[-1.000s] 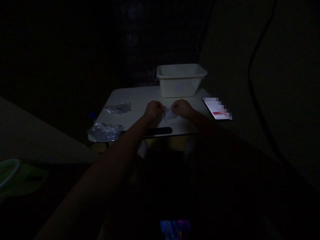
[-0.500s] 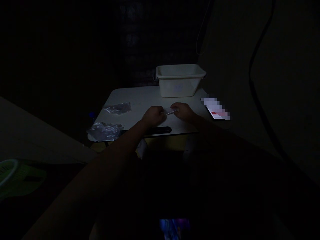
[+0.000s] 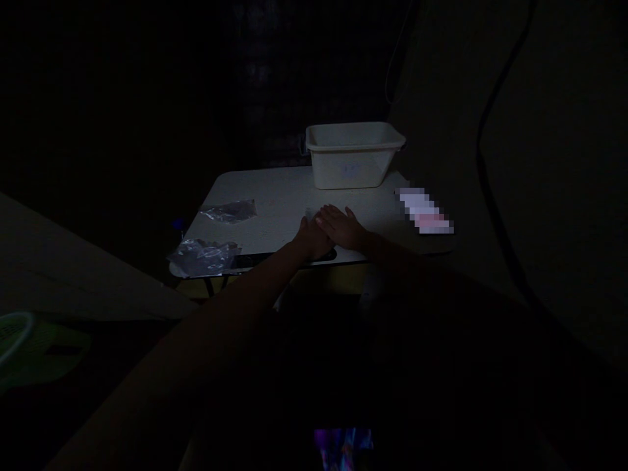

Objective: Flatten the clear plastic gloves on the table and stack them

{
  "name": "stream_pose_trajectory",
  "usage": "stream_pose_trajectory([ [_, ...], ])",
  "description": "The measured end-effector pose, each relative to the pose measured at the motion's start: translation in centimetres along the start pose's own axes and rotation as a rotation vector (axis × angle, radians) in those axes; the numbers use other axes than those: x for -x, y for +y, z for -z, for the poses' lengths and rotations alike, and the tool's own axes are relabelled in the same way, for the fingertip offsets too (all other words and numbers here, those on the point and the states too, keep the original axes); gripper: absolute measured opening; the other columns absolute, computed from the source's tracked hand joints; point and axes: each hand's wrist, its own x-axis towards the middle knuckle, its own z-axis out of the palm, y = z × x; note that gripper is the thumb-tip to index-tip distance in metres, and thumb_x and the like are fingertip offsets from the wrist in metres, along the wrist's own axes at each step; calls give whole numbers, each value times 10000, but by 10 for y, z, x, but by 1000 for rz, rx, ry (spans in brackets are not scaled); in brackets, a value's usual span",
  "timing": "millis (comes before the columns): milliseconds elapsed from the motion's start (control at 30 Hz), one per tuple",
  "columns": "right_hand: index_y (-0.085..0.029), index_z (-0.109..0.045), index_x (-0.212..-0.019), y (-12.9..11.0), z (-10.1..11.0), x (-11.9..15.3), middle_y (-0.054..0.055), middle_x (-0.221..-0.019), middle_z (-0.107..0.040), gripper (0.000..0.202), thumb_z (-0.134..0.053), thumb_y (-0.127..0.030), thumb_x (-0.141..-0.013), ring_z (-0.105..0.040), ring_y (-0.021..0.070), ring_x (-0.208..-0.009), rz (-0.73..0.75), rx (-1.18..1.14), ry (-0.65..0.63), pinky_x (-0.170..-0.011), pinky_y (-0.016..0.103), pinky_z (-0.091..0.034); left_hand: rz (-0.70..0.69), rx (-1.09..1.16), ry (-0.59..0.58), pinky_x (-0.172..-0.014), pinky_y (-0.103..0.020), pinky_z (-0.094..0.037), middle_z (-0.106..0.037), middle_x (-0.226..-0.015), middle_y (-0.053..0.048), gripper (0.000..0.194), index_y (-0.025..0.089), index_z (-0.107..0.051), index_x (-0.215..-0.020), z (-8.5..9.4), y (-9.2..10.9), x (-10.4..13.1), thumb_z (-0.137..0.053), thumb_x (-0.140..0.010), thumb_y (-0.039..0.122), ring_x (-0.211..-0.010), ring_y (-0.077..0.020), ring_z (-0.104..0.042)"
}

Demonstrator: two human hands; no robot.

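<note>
My left hand (image 3: 315, 243) rests low on the white folding table (image 3: 275, 186), near its front edge. Its thumb shows, apart from the palm, while its other fingers are mostly hidden beneath my right hand. Stretched out flat, the fingers of my right hand (image 3: 345, 230) lie across the left one. A small bit of clear plastic (image 3: 310, 212) peeks out just beyond the fingertips; the rest is covered. To the left are two clear plastic bags, a flat one (image 3: 231, 211) and a crumpled one (image 3: 205, 256) at the front corner.
Behind my hands a cream tub (image 3: 349, 169) stands at the table's back. A lit, pixelated screen (image 3: 424, 210) lies at the right edge. On the floor at left is a green basket (image 3: 46, 353). A dark cable (image 3: 483, 163) hangs at right. The room is very dark.
Both hands were pinching a small clear plastic piece between them. Now they have come together, lower down, with the right hand flattened over the left and the plastic mostly covered.
</note>
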Motion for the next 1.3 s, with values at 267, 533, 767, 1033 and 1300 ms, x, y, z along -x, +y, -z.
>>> stream_pose_trajectory([
  [267, -174, -226, -1272, 6, -6, 3, 72, -1334, -251, 506, -62, -380, -840, -201, 191, -1216, 9, 7, -112, -942, 492, -170, 91, -34, -56, -913, -484, -172, -129, -1356, -124, 647, 122, -77, -1304, 3, 0, 2, -210, -780, 477, -1215, -303, -105],
  [533, -151, -308, -1232, 7, -6, 5, 104, -1320, -277, 500, -86, -372, -843, -208, 189, -1213, 41, 66, -105, -939, 507, -157, 126, -76, -128, -934, -454, -154, -125, -1355, -136, 618, 71, -110, -1293, 6, -12, 6, -124, -802, 447, -1236, -239, -54],
  [767, -122, -323, -1222, 0, -4, 4, 122, -1316, -277, 505, -103, -375, -844, -218, 200, -1209, 48, 101, 7, -941, 509, -128, 128, -84, -138, -942, -454, -137, -116, -1359, -127, 627, 88, -95, -1298, 6, -13, 7, -142, -797, 461, -1238, -238, -25],
  [1033, -144, -293, -1237, -3, -9, -3, 108, -1320, -273, 530, -67, -410, -838, -199, 188, -1216, -14, 36, -90, -936, 530, -131, 100, -59, -83, -924, -497, -130, -130, -1354, -136, 636, 112, -92, -1300, 2, -15, 6, -167, -786, 480, -1231, -262, -69],
  [1300, -143, -264, -1253, -3, -6, -1, 101, -1331, -249, 544, -58, -419, -832, -164, 201, -1226, -2, 22, -146, -948, 525, -109, 100, -95, -92, -939, -488, -91, -127, -1353, -143, 652, 90, -102, -1295, 4, -19, 5, -196, -776, 474, -1232, -255, -72],
])
